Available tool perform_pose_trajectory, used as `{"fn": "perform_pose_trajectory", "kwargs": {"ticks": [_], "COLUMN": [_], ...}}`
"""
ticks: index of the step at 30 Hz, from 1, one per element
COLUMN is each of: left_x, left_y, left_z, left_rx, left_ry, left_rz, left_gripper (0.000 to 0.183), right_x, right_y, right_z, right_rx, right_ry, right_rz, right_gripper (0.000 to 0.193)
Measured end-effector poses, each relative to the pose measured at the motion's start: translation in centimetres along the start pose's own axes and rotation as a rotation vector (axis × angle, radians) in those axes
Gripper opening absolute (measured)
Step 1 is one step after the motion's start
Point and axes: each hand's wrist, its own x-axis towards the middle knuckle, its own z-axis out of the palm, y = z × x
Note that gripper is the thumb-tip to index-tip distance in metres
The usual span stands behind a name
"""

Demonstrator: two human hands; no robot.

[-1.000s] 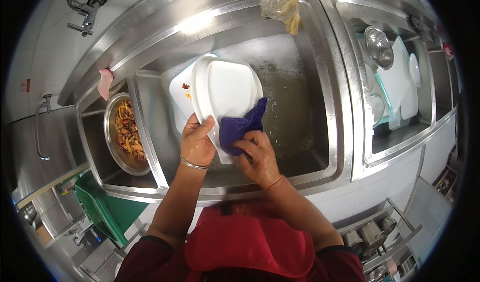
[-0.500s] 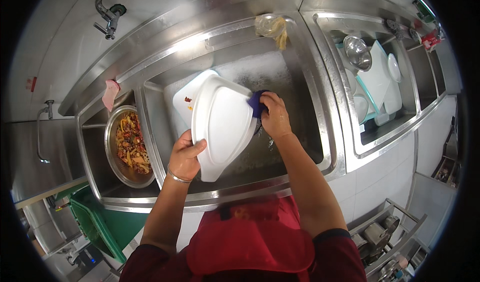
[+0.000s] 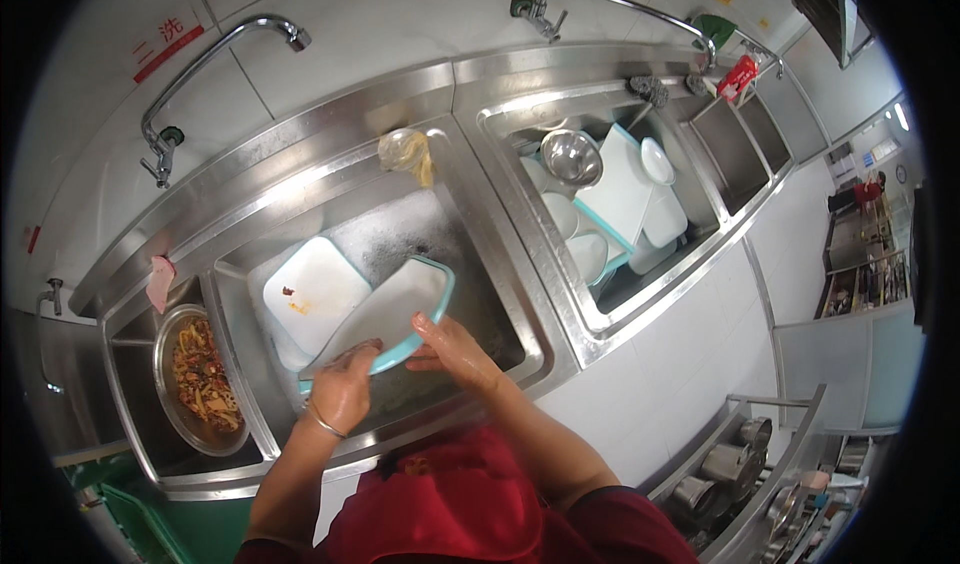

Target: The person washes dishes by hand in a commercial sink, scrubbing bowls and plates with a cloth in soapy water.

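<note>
A white fan-shaped dish with a teal rim [image 3: 392, 304] is tilted over the middle sink, its inside facing up. My left hand [image 3: 342, 389] is closed on its near left edge. On the near right rim, my right hand [image 3: 450, 352] grips it with the thumb on top and the fingers underneath. Behind and left of it, a white rectangular dish [image 3: 322, 289] with a teal rim lies in the sudsy water of the sink, bearing a few food scraps. The purple cloth is not visible.
A steel bowl of food scraps [image 3: 205, 379] sits in the narrow left basin. The right sink [image 3: 600, 321] holds dishes and a small metal bowl [image 3: 572, 157]. A pink cloth [image 3: 160, 284] and a clear container with a yellow cloth [image 3: 405, 152] rest on the sink edges. Faucets [image 3: 230, 44] line the wall.
The fan-shaped dish has been turned so its inside and teal rim show. My right hand has moved from the purple cloth to the dish rim. My view has swung right.
</note>
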Motion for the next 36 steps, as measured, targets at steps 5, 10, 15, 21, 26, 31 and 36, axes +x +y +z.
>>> {"fn": "perform_pose_trajectory", "kwargs": {"ticks": [5, 10, 15, 21, 26, 31, 36], "left_x": [4.0, 8.6, 5.4, -1.2, -6.4, -6.9, -7.9], "left_y": [5.6, 12.3, 7.5, 3.6, -1.6, -5.6, -13.0], "left_z": [3.3, 3.9, 7.9, 9.7, 13.0, 12.8, 14.1], "left_rx": [0.113, 0.122, 0.040, -0.167, -0.459, -0.267, -0.244], "left_ry": [-0.041, 0.090, 0.221, 0.233, 0.499, 0.525, 0.565], "left_rz": [0.131, 0.228, -0.022, -0.629, -0.965, -1.237, -1.514], "left_gripper": [0.028, 0.034, 0.034, 0.022, 0.020, 0.024, 0.056], "right_x": [-3.8, -4.7, -4.5, 0.4, 3.5, 3.0, 0.7], "right_y": [-2.3, -4.4, -4.4, -5.4, -4.5, -4.2, -5.3], "right_z": [-4.0, -16.4, -37.0, -44.8, -47.8, -48.1, -47.5], "right_rx": [0.135, 0.428, 0.606, 0.827, 0.957, 0.987, 1.105], "right_ry": [0.347, 0.519, 0.348, 0.656, 0.774, 0.837, 0.629], "right_rz": [-0.164, -0.340, -0.555, -0.551, -0.463, -0.234, -0.005], "right_gripper": [0.041, 0.020, 0.013, 0.028, 0.038, 0.044, 0.040]}}
